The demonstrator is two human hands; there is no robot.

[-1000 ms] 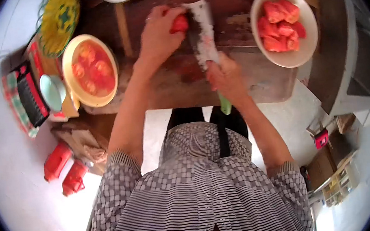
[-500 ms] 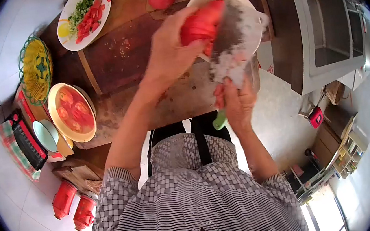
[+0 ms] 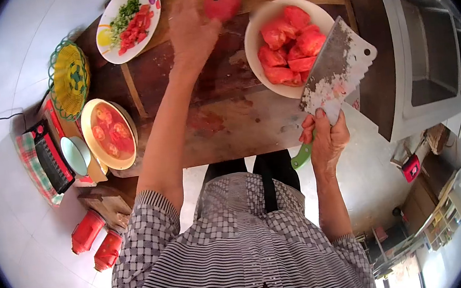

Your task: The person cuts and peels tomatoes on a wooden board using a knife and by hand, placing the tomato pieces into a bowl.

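Observation:
My right hand (image 3: 328,142) grips the green handle of a cleaver (image 3: 336,65), whose blade, spotted with pale residue, overlaps the right rim of a white bowl (image 3: 254,46). Red tomato pieces (image 3: 290,45) fill that bowl. My left hand (image 3: 192,33) is over the back of the wooden board, just left of a whole tomato (image 3: 222,2); it is blurred, and its fingers are too smeared to read. Wet red juice (image 3: 205,121) marks the board (image 3: 240,131) between my arms.
At the back left is a plate (image 3: 114,55) of chopped greens and diced red pieces. Left of the board are a yellow-green basket (image 3: 69,79), a cream basin (image 3: 86,122) with tomatoes in red liquid, and a pale green bowl (image 3: 76,154). A cabinet (image 3: 422,45) stands right.
The tomato pieces my left hand held over the bowl are now out of it, and that hand has moved back left beside the whole tomato. The cleaver has shifted right, off most of the bowl.

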